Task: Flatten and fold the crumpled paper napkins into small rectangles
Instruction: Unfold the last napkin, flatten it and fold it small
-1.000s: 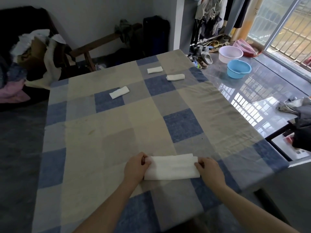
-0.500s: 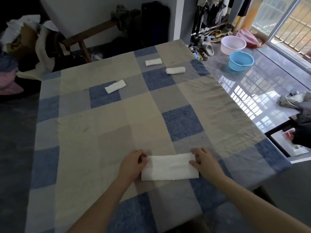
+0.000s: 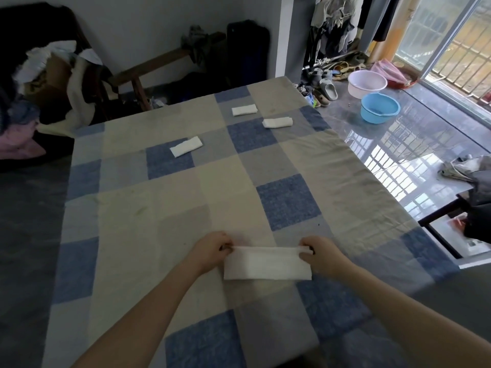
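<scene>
A white napkin (image 3: 267, 264) lies flat as a long strip on the checked cloth (image 3: 164, 205), near the table's near edge and between the two hands. The left hand (image 3: 210, 251) pinches the strip's far left corner, and the right hand (image 3: 318, 254) pinches the far right corner; on both, fingers and thumb are closed on the paper's far edge, which looks slightly raised off the cloth. Gripping the two ends of one long edge together probably keeps that edge straight, so it can be brought toward the near edge for a lengthwise fold. The near edge rests on the cloth and serves as the line to match.

Three folded napkins sit well apart on the far half of the table: one far left (image 3: 186, 146), one furthest away (image 3: 244, 110), and one to the right (image 3: 277, 122). They are likely set there to leave the near working area free. Judging from them, this strip needs more folding to reach their size.
</scene>
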Demonstrator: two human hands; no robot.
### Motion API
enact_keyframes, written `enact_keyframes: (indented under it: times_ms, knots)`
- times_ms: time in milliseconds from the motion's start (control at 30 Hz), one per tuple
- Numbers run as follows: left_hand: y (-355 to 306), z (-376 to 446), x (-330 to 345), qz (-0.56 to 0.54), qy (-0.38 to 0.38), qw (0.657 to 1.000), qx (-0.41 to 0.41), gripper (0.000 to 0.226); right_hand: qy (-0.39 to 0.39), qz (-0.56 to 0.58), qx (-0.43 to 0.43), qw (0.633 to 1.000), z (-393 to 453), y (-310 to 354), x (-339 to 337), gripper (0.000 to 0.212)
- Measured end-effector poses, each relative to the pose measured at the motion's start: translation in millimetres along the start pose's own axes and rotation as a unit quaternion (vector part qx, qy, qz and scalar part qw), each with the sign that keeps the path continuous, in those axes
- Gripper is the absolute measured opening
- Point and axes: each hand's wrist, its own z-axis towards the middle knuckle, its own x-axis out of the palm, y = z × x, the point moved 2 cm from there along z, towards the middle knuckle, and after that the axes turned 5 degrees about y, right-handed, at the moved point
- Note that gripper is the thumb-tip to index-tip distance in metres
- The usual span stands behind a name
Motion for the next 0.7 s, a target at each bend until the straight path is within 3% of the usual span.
enact_keyframes:
  times_ms: [133,200,367,467,567,700]
  knots:
    - [-7,-4,-26,0.055,-0.181,0.979,0.078,0.02,-0.215,0.012,-0.13,0.968,-18,7,-23,0.009]
    - [-12,-16,-26,0.107,-0.224,0.958,0.141,0.023,-0.269,-0.049,-0.188,0.943,-32,4,-19,0.001]
    - [-5,-55,22,0.251,-0.125,0.938,0.205,0.022,-0.244,-0.191,-0.154,0.938,-66,-32,31,0.019]
    - [-7,-75,56,0.245,-0.073,0.948,0.189,0.02,-0.185,-0.247,-0.113,0.944,-82,-45,57,0.024]
    - [-14,-85,66,0.184,-0.113,0.967,0.135,0.024,-0.179,-0.2,-0.043,0.962,-91,-49,64,0.052]
    - [-46,-70,74,0.133,-0.161,0.97,0.126,0.033,-0.233,-0.128,0.014,0.964,-84,-29,58,0.042]
